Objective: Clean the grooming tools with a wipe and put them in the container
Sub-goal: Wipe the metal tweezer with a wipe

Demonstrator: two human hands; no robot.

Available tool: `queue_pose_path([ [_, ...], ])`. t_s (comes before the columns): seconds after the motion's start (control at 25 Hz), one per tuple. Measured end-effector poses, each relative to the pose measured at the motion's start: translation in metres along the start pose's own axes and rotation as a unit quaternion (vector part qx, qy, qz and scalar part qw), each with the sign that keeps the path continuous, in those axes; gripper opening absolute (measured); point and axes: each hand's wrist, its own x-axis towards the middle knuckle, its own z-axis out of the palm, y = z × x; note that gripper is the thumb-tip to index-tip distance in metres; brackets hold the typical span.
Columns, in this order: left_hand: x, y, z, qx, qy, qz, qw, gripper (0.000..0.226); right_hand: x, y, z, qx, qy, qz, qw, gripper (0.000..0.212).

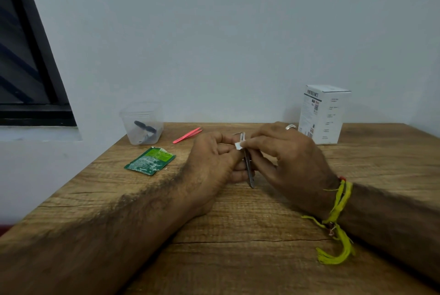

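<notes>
Left hand (214, 159) grips metal tool (248, 168), right hand (285, 156) pinches wipe (238, 145) on it | dark tool (145, 128) already in container (142, 123) | pink tweezers (187, 135) apparently uncleaned on bench (238, 235)

a single head-worn wide-angle camera looks forward and down from the person's own position, close over the wooden table (238, 235), facing the white wall (226, 33) behind it, with both forearms entering from the lower frame edge toward centre.
</notes>
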Motion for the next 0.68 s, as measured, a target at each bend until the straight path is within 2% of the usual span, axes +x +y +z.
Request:
queue_pose_path([
  [0.12, 0.0017, 0.0001, -0.0026, 0.002, -0.007, -0.005, 1.000, 0.015, 0.0004, 0.0016, 0.0003, 0.009, 0.009, 0.016, 1.000, 0.014],
  [0.52, 0.0024, 0.0036, -0.0055, -0.028, 0.005, -0.032, 0.999, 0.037, -0.0018, 0.0003, -0.0037, -0.052, -0.013, -0.031, 0.998, 0.015],
  [0.68, 0.0055, 0.0050, -0.0071, -0.039, 0.008, -0.056, 0.998, 0.032, -0.0023, 0.0016, -0.0046, -0.048, -0.025, -0.045, 0.997, 0.014],
])
